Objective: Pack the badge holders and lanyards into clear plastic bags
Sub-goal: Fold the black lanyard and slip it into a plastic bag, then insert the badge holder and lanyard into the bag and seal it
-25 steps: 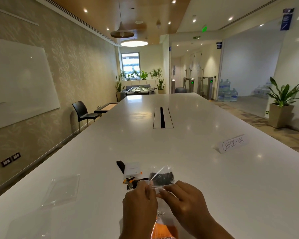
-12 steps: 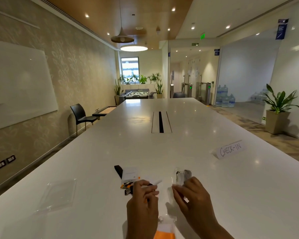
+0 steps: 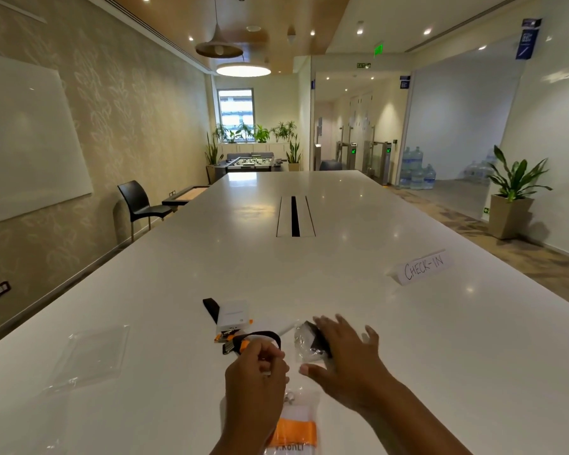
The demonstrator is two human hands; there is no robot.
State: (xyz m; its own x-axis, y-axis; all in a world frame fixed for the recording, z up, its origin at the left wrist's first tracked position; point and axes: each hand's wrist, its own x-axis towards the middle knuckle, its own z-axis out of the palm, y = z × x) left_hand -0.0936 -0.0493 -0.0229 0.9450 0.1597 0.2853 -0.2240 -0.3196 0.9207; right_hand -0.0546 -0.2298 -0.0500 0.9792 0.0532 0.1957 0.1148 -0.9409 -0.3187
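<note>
Head view, reading left to right across the white table. An empty clear bag lies flat, well apart from both hands on the left side. Next comes the loose badge holder, white, with its long axis running away from me and tipped slightly left. Its black lanyard curls off the near end toward the right.

My left hand sits just behind that lanyard with its fingers curled in. I cannot tell whether they pinch anything. Right of it, my right hand is spread wide, fingers straight, resting on a filled bag with something dark inside. Close to my body, between the forearms, lies a sealed bag with an orange badge. A CHECK-IN card stands far off to the right.

As I judge it, the next move turns on the loose set. It lies ahead and slightly left, nearest the left hand, and the empty bag is further left on that same side.
</note>
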